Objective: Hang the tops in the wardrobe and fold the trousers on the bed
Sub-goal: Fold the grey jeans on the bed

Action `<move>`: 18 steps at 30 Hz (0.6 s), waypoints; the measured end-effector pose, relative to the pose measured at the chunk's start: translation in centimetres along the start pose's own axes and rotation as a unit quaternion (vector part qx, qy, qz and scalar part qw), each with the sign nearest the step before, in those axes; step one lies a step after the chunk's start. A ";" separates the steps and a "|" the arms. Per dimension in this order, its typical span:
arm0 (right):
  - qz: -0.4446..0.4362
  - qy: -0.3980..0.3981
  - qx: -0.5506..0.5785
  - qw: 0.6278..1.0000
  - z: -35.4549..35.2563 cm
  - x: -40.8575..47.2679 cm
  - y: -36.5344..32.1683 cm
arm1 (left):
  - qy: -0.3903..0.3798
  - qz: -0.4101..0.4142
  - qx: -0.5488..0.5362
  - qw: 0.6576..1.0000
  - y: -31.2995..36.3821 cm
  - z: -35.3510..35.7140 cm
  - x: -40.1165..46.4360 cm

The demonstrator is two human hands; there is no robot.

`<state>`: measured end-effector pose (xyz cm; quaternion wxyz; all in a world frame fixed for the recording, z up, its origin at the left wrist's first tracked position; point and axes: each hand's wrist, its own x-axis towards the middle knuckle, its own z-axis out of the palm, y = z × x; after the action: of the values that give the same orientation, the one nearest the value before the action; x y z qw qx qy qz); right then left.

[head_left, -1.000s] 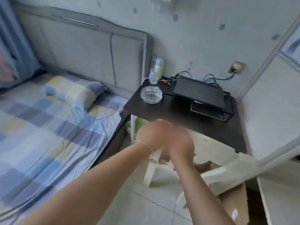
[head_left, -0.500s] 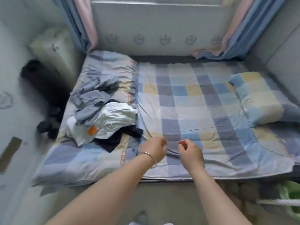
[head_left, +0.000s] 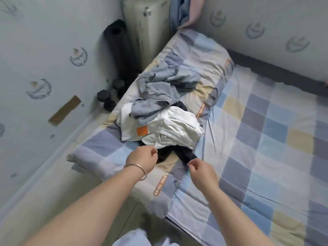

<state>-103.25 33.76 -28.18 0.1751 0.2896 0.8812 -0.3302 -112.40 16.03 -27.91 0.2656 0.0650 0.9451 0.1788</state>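
Observation:
A pile of clothes lies on a folded checked quilt [head_left: 99, 151] at the bed's left end. On top is a crumpled blue-grey denim garment [head_left: 165, 89]. In front of it sits a white garment [head_left: 175, 128] with an orange patch. A black garment [head_left: 186, 154] pokes out from under the white one. My left hand [head_left: 142, 159], with a bangle on the wrist, hovers with loosely curled fingers at the white garment's near hem, and I see no cloth between the fingers. My right hand [head_left: 200, 168] is loosely curled beside the black garment's tip and holds nothing.
The checked bed sheet [head_left: 266, 125] stretches off to the right. In the far left corner stand a rolled black mat [head_left: 117, 47], black dumbbells [head_left: 106, 98] and a white radiator [head_left: 147, 27]. Between the left wall and the bed runs a narrow strip of floor [head_left: 44, 183].
My view swung from the bedside table to the bed, then left and closer to the clothes pile. Both hands moved forward to the pile's near edge.

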 end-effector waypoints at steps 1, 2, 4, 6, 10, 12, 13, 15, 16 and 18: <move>-0.006 -0.003 -0.007 1.000 0.1 1.7 -0.8 | 0.002 -0.006 0.010 1.000 -0.4 -0.3 1.6; -0.011 -0.007 -0.015 1.000 0.3 3.4 -1.6 | 0.002 -0.012 0.025 1.000 -0.7 -0.6 3.4; -0.025 -0.012 -0.041 0.999 1.0 7.2 -3.3 | 0.007 -0.011 0.060 0.998 -1.2 -1.3 7.8; -0.042 -0.006 -0.072 0.997 2.0 11.2 -5.1 | 0.012 -0.009 0.078 0.997 -2.0 -1.4 12.7; -0.091 0.015 -0.073 0.993 4.7 19.9 -7.7 | 0.008 0.005 0.081 0.997 -4.1 0.7 22.1; -0.104 0.006 -0.088 0.991 6.1 23.7 -8.2 | 0.020 0.032 0.120 0.992 -5.5 1.7 26.1; -0.100 -0.006 -0.093 0.991 6.8 25.4 -8.1 | 0.038 0.042 0.142 0.988 -6.3 2.2 28.1; -0.081 -0.025 -0.099 0.991 8.2 28.2 -7.6 | 0.090 0.039 0.165 0.981 -8.0 3.2 31.9; -0.066 -0.029 -0.090 0.993 9.0 29.5 -7.2 | 0.113 0.034 0.171 0.978 -8.7 3.7 33.7; 0.001 -0.052 0.022 0.998 10.4 31.6 -6.5 | 0.113 0.017 0.193 0.975 -9.8 5.0 36.8</move>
<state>-130.54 35.13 -48.34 0.2151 0.2766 0.8631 -0.3637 -141.37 16.52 -53.17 0.1368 0.1104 0.9844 0.0042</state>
